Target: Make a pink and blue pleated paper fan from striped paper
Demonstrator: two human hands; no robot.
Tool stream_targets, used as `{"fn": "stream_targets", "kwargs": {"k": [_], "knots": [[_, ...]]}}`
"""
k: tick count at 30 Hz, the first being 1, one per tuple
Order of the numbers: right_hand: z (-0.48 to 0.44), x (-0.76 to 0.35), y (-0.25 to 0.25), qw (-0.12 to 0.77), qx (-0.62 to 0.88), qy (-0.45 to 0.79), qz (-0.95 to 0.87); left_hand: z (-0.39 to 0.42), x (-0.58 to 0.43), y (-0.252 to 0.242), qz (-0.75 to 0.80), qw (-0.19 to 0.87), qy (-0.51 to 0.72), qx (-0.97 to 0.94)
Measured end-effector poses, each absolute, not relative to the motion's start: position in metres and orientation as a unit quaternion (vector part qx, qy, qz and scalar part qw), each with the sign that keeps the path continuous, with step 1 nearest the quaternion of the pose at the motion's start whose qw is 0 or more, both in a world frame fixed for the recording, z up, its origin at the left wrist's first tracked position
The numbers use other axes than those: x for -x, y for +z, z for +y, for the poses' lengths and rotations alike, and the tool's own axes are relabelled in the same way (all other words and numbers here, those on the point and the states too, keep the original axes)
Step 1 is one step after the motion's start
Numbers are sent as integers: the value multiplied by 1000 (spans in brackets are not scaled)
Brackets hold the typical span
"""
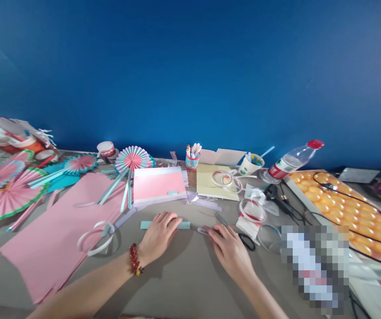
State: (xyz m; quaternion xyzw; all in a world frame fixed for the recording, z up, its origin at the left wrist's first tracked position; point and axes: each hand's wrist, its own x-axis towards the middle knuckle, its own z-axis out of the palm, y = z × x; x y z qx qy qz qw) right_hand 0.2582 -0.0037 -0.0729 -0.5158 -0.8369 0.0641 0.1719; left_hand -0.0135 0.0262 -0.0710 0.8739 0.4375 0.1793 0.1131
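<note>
My left hand (159, 235), with a red bead bracelet at the wrist, lies with fingers stretched over a flat teal paper strip (184, 225), hiding its middle. To the right, my right hand (228, 248) rests low on the table with bent fingers. At its fingertips is a small pale looped piece (202, 230), too blurred to name. Beside this hand lies a black handle loop (247, 242), and a narrow grey blade (220, 218) shows just beyond the fingers; whether they belong together is hidden.
Pink paper sheets (53, 226) and pleated paper fans (132, 159) lie left. A pink-covered pad (159, 184), yellow paper (210, 179) and pen cup (193, 160) stand ahead. Tape rolls (253, 210), a bottle (290, 161), cables and orange bubbly packaging (343, 208) are right.
</note>
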Motion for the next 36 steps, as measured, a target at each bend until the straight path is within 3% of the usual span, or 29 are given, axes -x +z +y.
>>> {"fn": "stream_targets", "kwargs": {"k": [7, 19, 36], "knots": [[-4, -256, -72, 146, 515, 49, -843, 27, 20, -75, 295, 69, 103, -947], [1, -257, -69, 97, 485, 6, -869, 27, 22, -77, 298, 94, 84, -946], [4, -255, -69, 104, 480, 25, -871, 27, 22, -75, 298, 94, 83, -946]]}}
